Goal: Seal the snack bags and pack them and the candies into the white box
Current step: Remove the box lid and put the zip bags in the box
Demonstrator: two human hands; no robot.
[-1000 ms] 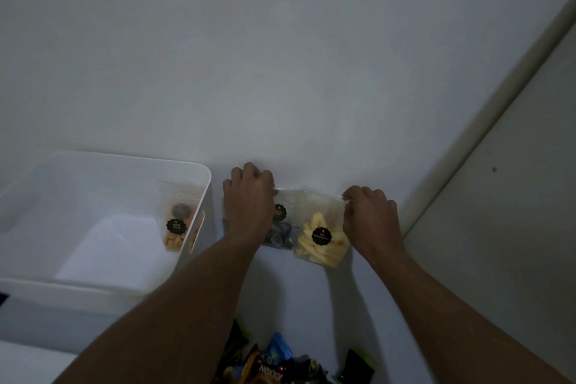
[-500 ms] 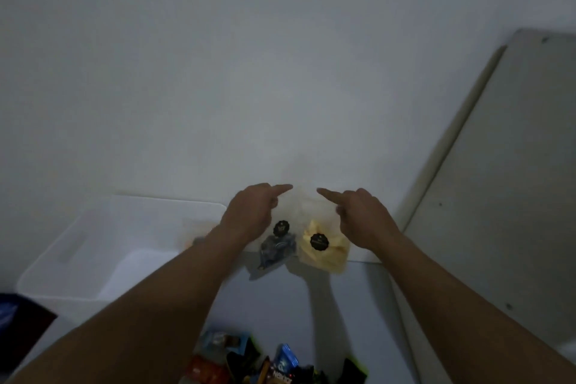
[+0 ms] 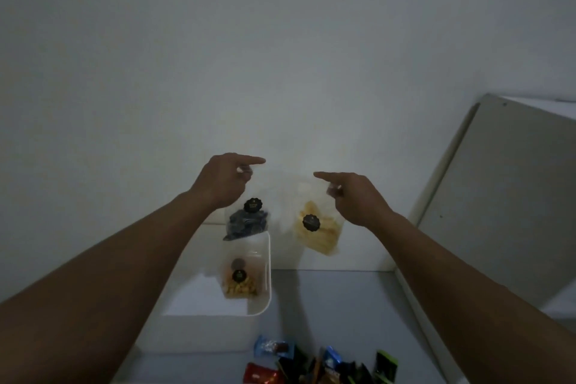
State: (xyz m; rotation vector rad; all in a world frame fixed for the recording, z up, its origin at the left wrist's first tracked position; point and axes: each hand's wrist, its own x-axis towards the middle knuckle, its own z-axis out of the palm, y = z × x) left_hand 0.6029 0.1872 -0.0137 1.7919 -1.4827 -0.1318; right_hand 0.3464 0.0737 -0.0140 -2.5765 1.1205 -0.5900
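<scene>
Two clear snack bags hang in the air in front of the wall. My left hand (image 3: 226,179) pinches the top corner of the bag of dark snacks (image 3: 247,223), its forefinger pointing right. My right hand (image 3: 349,196) pinches the top corner of the bag of yellow chips (image 3: 318,232), its forefinger pointing left. Each bag carries a round black sticker. Below the dark bag stands the white box (image 3: 263,305), and a third bag with orange snacks (image 3: 239,280) leans inside it at its right wall. Wrapped candies (image 3: 311,365) lie in a pile on the table at the bottom.
The grey table (image 3: 336,305) runs along a white wall. A light board (image 3: 505,196) leans at the right. My left forearm covers much of the box.
Both hands have lifted the two bags off the table and raised them apart in the air; the dark bag now hangs over the box's right end. The camera has tilted.
</scene>
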